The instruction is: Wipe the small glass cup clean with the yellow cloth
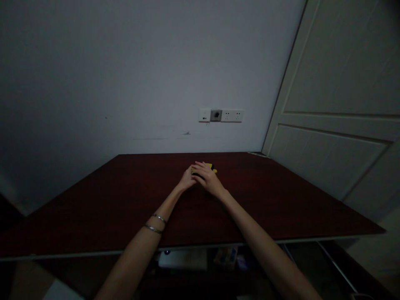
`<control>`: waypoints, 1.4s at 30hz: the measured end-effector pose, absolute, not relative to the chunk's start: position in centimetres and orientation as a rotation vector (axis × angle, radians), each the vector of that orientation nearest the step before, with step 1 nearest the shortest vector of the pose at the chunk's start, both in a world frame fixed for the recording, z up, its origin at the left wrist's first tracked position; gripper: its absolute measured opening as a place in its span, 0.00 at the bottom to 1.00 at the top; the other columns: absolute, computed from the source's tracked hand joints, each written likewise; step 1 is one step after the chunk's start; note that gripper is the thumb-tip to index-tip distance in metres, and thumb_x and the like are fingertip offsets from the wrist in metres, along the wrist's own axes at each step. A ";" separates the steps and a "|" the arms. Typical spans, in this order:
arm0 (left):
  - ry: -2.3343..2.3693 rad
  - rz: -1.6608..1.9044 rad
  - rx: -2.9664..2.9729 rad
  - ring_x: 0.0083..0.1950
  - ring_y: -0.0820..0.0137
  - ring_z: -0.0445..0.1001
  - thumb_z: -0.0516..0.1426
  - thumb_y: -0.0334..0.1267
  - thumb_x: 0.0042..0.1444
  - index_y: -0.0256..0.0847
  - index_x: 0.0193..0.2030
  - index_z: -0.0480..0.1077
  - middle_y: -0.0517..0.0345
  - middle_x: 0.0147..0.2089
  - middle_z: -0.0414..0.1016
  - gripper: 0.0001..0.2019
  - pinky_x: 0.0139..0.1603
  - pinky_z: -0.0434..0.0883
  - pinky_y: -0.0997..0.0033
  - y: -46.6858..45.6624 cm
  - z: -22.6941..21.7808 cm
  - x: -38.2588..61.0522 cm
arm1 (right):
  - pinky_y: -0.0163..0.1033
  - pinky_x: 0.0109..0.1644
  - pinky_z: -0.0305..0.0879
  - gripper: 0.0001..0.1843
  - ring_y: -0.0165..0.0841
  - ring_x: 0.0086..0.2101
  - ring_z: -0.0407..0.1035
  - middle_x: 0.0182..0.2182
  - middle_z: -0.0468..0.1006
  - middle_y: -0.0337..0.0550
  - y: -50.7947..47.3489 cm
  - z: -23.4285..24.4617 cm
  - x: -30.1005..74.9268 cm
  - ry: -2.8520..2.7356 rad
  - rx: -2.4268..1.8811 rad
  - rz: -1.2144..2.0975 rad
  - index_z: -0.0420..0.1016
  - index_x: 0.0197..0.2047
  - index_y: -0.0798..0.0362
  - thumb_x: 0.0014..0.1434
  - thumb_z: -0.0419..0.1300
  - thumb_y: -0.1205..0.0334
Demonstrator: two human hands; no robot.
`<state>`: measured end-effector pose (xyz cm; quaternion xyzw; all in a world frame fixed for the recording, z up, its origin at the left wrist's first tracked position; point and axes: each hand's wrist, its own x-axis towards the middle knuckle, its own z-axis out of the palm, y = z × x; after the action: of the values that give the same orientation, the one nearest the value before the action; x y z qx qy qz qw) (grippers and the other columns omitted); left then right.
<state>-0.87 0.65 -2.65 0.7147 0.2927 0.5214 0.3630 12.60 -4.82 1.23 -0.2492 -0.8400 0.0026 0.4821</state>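
Near the middle of the dark red table (150, 196), both hands are together around a small yellow and black object (209, 165). Most of it is hidden, so its kind cannot be made out; yellow parts and a dark part show past the fingers. My left hand (186, 179) holds it from the left side, its fingers mostly covered. Over the top lies my right hand (208, 177), its fingers bent across the object and towards the left hand. Two bracelets (153, 228) circle the left forearm.
Behind the table is a pale wall with a row of sockets and switches (231, 116). A white panelled door (331, 137) stands on the right. Under the table's front edge, a shelf or drawer holds a pale flat item (183, 259) and several small things, dimly lit.
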 end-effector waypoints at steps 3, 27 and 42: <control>0.751 1.344 1.846 0.49 0.64 0.69 0.63 0.33 0.37 0.33 0.47 0.65 0.45 0.48 0.70 0.26 0.51 0.64 0.63 0.2 -2.0 -0.7 | 0.48 0.62 0.49 0.13 0.35 0.55 0.59 0.50 0.72 0.42 -4.5 1.6 13.0 -2.048 -0.575 0.052 0.73 0.44 0.48 0.56 0.55 0.60; 0.808 1.286 1.527 0.37 0.67 0.73 0.67 0.36 0.28 0.32 0.42 0.68 0.53 0.37 0.75 0.29 0.41 0.70 0.67 -1.8 -0.2 -0.4 | 0.43 0.55 0.61 0.17 0.36 0.49 0.67 0.47 0.74 0.40 -3.4 1.9 13.3 -1.566 -0.759 0.430 0.73 0.46 0.49 0.56 0.54 0.55; 0.735 1.231 1.632 0.42 0.65 0.72 0.68 0.36 0.28 0.33 0.47 0.65 0.51 0.43 0.73 0.34 0.47 0.69 0.63 -1.7 -0.1 -0.6 | 0.43 0.47 0.67 0.18 0.39 0.41 0.72 0.39 0.79 0.43 -1.5 1.0 14.2 -1.426 -0.806 0.555 0.77 0.39 0.54 0.52 0.56 0.50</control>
<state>-0.60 -1.72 -0.08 0.6646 0.2994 0.5015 0.4660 14.21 -1.55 0.97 -0.3547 -0.6276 0.2440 0.6487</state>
